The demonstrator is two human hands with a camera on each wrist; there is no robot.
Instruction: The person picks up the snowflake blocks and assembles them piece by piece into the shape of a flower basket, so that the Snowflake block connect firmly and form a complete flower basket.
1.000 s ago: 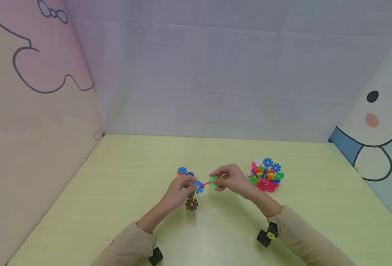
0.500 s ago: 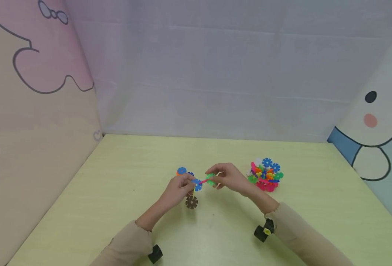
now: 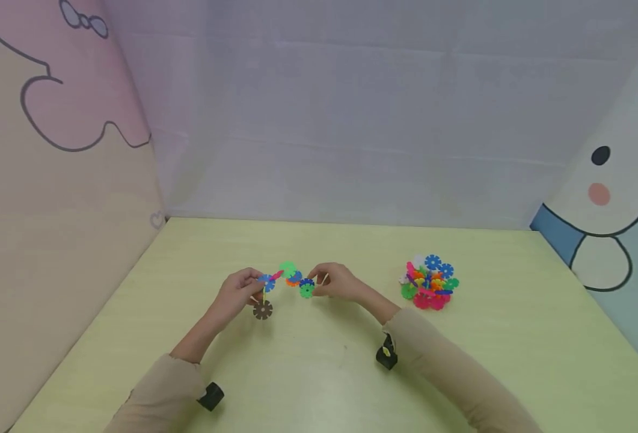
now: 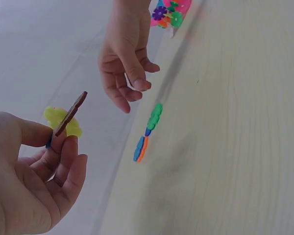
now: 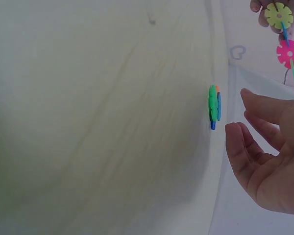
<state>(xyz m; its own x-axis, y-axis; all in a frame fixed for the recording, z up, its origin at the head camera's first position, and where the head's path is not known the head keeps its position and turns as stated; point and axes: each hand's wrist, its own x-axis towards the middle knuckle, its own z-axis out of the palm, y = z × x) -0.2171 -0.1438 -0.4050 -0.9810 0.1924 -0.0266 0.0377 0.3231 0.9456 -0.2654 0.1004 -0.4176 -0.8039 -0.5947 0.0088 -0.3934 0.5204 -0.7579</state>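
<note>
My left hand [image 3: 237,294] pinches a joined chain of snowflake discs by its blue disc [image 3: 267,281]. A brown disc [image 3: 263,310] hangs below on a yellow one [image 4: 54,116]. From the blue disc a pink disc [image 5: 289,54] leads to a light green disc [image 3: 288,269] at the chain's far end. On the table lie several loose discs: green [image 5: 212,104], dark blue [image 4: 148,132], blue [image 4: 138,149] and orange [image 4: 144,148]. Beside them hovers my right hand [image 3: 337,281], thumb and fingers apart with nothing between them.
A heap of many-coloured snowflake discs [image 3: 432,263] sits on the table [image 3: 297,373] at the right. Printed cloth walls [image 3: 340,132] rise at the back and both sides. A black wrist camera [image 3: 386,358] hangs under the right sleeve.
The right hand has let go of the light green disc and come left to the loose discs on the table. The left hand has carried the chain left and slightly away.
</note>
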